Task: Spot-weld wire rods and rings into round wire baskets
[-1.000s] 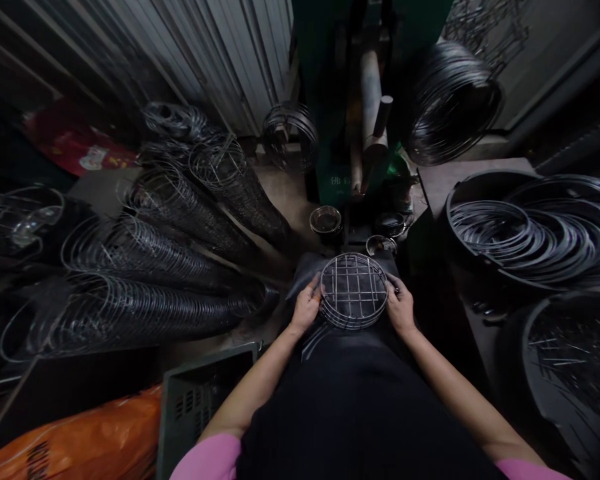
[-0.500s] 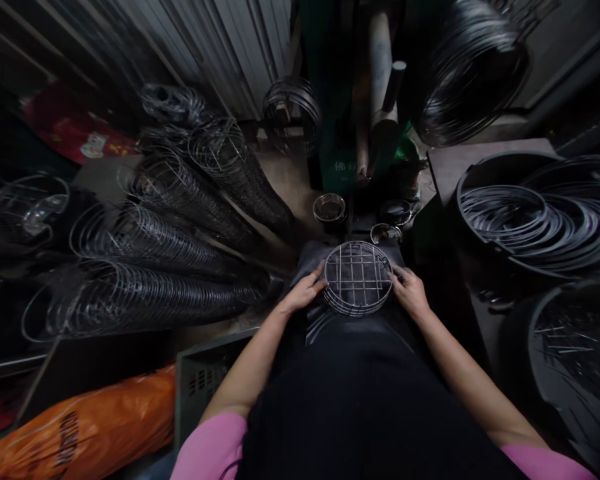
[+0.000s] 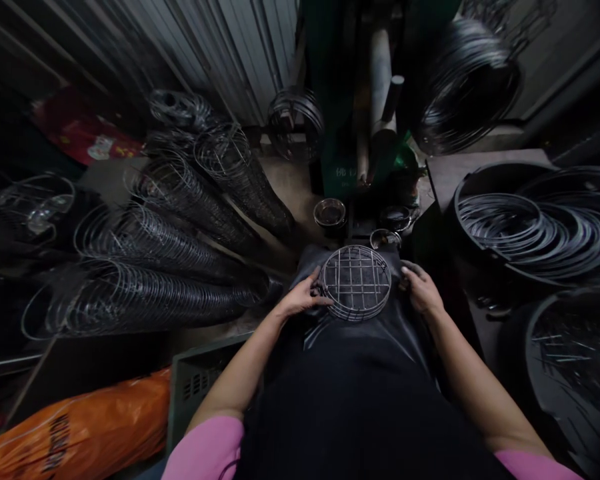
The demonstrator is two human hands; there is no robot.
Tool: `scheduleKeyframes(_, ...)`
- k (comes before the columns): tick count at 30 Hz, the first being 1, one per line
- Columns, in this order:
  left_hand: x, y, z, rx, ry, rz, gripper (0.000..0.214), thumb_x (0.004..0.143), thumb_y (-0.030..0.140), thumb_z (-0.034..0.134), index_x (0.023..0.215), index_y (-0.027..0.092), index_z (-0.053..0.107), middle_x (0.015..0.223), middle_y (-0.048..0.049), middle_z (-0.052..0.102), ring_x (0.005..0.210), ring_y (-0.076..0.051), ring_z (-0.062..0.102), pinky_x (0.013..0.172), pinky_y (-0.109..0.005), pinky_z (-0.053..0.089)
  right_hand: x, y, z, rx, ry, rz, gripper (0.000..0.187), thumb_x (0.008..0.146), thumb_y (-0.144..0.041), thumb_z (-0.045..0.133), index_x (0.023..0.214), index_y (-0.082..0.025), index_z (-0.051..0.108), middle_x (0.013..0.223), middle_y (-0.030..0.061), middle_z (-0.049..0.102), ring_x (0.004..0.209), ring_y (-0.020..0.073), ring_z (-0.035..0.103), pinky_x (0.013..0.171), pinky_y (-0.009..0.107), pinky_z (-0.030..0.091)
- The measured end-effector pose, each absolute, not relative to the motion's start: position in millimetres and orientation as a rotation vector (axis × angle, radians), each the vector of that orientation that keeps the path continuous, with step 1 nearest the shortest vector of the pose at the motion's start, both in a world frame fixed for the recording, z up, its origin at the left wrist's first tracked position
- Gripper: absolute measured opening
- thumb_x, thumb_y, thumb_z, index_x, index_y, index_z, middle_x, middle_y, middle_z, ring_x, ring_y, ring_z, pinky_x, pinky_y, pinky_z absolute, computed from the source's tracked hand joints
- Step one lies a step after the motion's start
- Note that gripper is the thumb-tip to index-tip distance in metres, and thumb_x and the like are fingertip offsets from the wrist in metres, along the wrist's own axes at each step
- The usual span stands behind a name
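A stack of round wire racks (image 3: 357, 285), each a ring with crossed wires, rests over the dark apron at my lap. My left hand (image 3: 301, 296) grips the stack's left rim, thumb along the near edge and fingers on the outer side. To the right, my right hand (image 3: 423, 291) is off the stack, a small gap between it and the rim. Its thumb and fingers are loosely curled and apart, and nothing shows in them. Just beyond the racks sits a small round metal container (image 3: 385, 239).
Tall stacks of wire rings (image 3: 170, 293) lean at the left. A green machine (image 3: 343, 170) stands ahead. On the right, a black tub (image 3: 460, 227) holds wire rings, and another tub (image 3: 535, 333) holds short wire pieces. An orange sack (image 3: 105, 420) and green crate (image 3: 180, 400) are at lower left.
My right hand has let go of the rack stack and moved a little to the right. The left hand keeps its hold, its thumb shifted nearer me along the rim.
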State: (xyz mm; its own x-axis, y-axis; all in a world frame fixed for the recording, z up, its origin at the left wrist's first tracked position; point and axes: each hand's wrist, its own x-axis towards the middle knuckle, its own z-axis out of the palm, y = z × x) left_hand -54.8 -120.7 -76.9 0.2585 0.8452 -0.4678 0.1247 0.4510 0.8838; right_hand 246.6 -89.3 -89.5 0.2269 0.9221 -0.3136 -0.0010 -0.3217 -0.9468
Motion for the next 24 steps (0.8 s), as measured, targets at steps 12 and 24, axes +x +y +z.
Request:
scheduleKeyframes(12,-37.0,25.5,-44.4,1.149,1.253,0.383,0.047,0.066,0.05,0.068,0.1,0.017,0.064,0.099,-0.0103,0.065,0.084,-0.02,0.059,0.055,-0.022,0.044,248.0,-56.3,-109.8,-1.306,-0.634,1.253,0.027,0.065,-0.035,0.065,0.088,-0.022,0.057,0.078,-0.0001,0.06,0.065,0.0121,0.056,0.054,0.025,0.046)
scheduleKeyframes(24,28.5,68.8,-52.1,1.236,0.987,-0.4,0.046,0.043,0.055,0.079,0.066,0.015,0.07,0.056,-0.009,0.063,0.05,-0.022,0.056,0.045,-0.031,0.044,274.6,-60.5,-111.0,-1.198,-0.211,1.583,0.012,0.063,-0.018,0.065,0.074,-0.021,0.06,0.065,-0.0007,0.06,0.061,0.0133,0.059,0.055,0.03,0.054)
